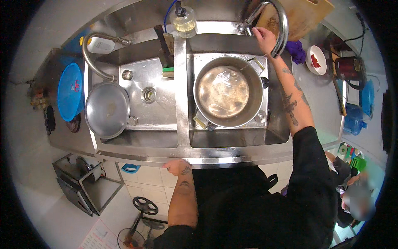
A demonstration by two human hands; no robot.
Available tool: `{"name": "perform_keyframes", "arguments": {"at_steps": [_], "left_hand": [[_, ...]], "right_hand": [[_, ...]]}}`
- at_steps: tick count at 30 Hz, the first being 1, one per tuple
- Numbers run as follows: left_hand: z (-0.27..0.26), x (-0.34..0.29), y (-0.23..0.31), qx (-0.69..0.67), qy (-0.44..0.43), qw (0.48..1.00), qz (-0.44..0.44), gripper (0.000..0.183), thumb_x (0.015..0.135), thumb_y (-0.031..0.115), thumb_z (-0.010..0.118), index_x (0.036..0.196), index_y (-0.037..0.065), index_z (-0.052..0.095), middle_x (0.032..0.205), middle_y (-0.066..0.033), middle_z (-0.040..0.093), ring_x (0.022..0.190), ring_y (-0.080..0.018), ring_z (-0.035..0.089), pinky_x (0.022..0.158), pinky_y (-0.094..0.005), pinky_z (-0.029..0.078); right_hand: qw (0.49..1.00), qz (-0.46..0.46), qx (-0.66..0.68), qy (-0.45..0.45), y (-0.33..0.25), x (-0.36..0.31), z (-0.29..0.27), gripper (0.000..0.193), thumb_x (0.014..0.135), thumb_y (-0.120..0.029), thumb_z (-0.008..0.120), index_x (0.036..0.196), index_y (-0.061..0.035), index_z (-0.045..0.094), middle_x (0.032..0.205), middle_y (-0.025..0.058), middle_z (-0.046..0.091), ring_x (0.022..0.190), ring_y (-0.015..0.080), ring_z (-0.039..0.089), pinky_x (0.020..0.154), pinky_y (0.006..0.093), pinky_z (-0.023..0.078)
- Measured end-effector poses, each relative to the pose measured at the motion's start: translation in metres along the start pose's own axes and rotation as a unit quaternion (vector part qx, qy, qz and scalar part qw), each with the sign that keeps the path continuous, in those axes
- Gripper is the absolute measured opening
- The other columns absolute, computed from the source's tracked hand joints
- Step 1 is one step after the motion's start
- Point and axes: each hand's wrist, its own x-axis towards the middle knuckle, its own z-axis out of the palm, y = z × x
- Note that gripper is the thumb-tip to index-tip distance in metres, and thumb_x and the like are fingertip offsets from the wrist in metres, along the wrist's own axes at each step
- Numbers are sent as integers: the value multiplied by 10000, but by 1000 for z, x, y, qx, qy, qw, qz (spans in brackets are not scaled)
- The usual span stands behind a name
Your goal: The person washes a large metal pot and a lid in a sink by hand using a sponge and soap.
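Right hand gripping curved steel tap, round steel pot holding water; left hand loosely curled on sink edge

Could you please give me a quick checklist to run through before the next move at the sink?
1. Right hand on the tap handle at the base of the right faucet: ok.
2. Pot sits in the right basin, under the spout: ok.
3. Pot holds water: ok, the surface shines; its depth cannot be told.
4. Water running from the spout: cannot tell.
5. Left hand rests on the front edge of the sink, holding nothing: ok.
6. Lid lies in the left basin, apart from the pot: ok.
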Motion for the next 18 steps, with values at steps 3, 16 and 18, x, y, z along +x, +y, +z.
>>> {"name": "perform_keyframes", "arguments": {"at_steps": [3, 16, 18], "left_hand": [[10, -16, 1, -2, 47, 999, 6, 770, 954, 549, 222, 1009, -79, 663, 1096, -282, 626, 1019, -424, 613, 909, -515, 480], [-17, -25, 7, -15, -31, 999, -36, 772, 951, 563, 203, 1031, -50, 665, 1119, -223, 638, 1049, -411, 600, 909, -515, 481], [-15, -29, 5, -39, -20, 999, -23, 781, 953, 556, 191, 1037, -66, 656, 1118, -241, 631, 1054, -417, 594, 931, -517, 463]], "right_hand": [[998, 30, -53, -5, 16, -3, 5, 339, 926, -332, 577, 1049, -34, 681, 847, 144, 696, 771, 224, 668, 715, 344, 505], [984, 139, -70, -89, 33, -165, -17, 290, 922, -248, 542, 981, 8, 662, 823, 235, 661, 765, 396, 650, 685, 416, 516], [939, 84, -67, -327, 15, -206, -1, 490, 937, -430, 442, 973, 2, 671, 890, 248, 654, 864, 390, 640, 786, 435, 498]]}}
